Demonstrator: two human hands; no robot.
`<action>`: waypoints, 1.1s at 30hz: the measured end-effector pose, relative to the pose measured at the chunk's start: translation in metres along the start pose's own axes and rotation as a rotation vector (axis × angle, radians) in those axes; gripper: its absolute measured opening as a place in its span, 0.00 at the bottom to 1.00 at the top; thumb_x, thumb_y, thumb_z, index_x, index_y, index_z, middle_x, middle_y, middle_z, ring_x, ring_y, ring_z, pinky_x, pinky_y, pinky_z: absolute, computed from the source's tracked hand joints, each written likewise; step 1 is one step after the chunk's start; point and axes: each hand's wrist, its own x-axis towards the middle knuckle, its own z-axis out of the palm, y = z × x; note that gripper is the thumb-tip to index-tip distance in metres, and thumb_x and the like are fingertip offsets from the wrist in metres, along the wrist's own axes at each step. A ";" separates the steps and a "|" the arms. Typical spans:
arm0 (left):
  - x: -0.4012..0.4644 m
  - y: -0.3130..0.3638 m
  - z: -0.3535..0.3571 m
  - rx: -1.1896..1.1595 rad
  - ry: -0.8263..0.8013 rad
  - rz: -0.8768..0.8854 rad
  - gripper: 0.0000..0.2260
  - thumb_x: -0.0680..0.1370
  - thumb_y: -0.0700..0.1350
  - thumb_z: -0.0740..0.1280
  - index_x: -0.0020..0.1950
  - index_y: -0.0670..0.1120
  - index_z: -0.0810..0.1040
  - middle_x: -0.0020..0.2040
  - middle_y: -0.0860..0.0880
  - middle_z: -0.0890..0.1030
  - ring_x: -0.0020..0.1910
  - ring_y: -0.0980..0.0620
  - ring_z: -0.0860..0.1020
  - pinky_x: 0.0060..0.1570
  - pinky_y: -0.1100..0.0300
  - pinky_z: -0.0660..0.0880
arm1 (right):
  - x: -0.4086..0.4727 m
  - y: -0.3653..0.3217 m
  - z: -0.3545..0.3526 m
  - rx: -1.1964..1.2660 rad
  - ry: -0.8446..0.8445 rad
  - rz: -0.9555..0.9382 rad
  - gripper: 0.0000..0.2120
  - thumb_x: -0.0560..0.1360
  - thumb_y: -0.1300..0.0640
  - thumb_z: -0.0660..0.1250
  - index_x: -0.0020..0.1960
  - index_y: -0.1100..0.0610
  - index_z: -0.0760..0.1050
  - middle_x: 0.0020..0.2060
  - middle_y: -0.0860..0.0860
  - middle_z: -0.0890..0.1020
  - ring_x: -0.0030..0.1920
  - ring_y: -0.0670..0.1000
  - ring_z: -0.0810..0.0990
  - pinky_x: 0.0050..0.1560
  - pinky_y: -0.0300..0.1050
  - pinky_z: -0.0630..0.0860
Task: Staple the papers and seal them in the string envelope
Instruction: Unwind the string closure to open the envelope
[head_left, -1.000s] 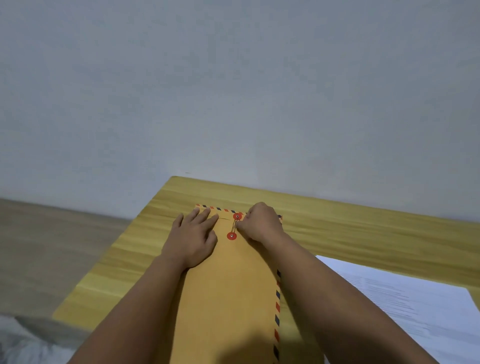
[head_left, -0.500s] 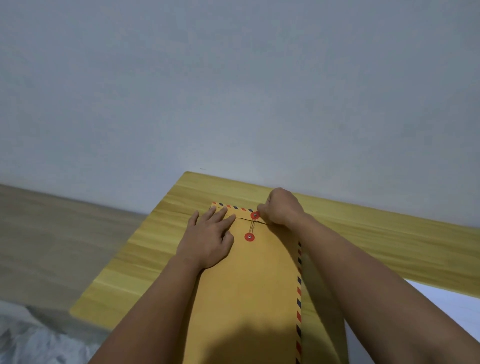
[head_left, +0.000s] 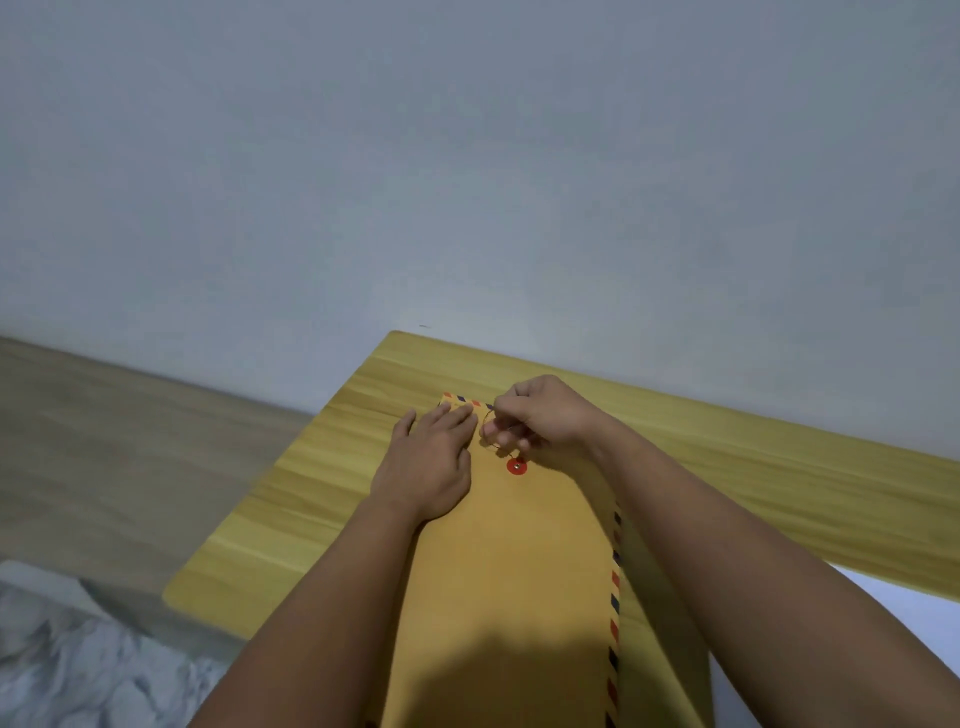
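Observation:
A long brown string envelope (head_left: 509, 571) with a red-and-blue striped border lies lengthwise on the wooden table (head_left: 322, 483), flap folded down at the far end. My left hand (head_left: 434, 462) presses flat on the envelope's upper left part, fingers straight. My right hand (head_left: 535, 415) has its fingers curled and pinches the thin string (head_left: 491, 434), which loops over the flap where the upper button is hidden. The lower red button (head_left: 516, 466) shows just below my right hand. Whatever is inside the envelope is hidden.
A white sheet of paper (head_left: 904, 597) shows at the right edge of the table behind my right forearm. A grey wall rises just behind the table. Wooden floor and a crumpled grey cloth (head_left: 78, 660) lie to the left.
My right hand has moved from the flap's upper button back toward the lower one, drawing the string in a loop. The upper button is now covered. My left hand stays pressed down.

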 end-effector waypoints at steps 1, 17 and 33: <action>0.000 0.000 0.000 0.001 0.001 -0.003 0.25 0.81 0.47 0.54 0.80 0.52 0.61 0.81 0.56 0.60 0.80 0.54 0.54 0.78 0.43 0.49 | -0.008 0.001 0.000 0.083 -0.028 0.034 0.08 0.80 0.65 0.65 0.41 0.62 0.75 0.39 0.62 0.86 0.26 0.49 0.80 0.23 0.37 0.73; -0.001 0.003 -0.003 -0.001 -0.022 -0.040 0.25 0.82 0.48 0.54 0.81 0.53 0.60 0.81 0.57 0.59 0.80 0.56 0.53 0.79 0.46 0.46 | -0.062 0.037 -0.029 -0.553 0.026 -0.110 0.06 0.76 0.59 0.72 0.40 0.57 0.78 0.34 0.47 0.79 0.36 0.46 0.76 0.42 0.44 0.75; -0.001 0.002 0.001 -0.006 0.003 -0.023 0.29 0.78 0.52 0.48 0.80 0.53 0.62 0.80 0.57 0.60 0.80 0.56 0.54 0.79 0.46 0.47 | -0.009 -0.009 -0.059 -0.795 -0.185 -0.124 0.06 0.79 0.57 0.74 0.46 0.52 0.89 0.38 0.39 0.87 0.40 0.38 0.80 0.42 0.34 0.74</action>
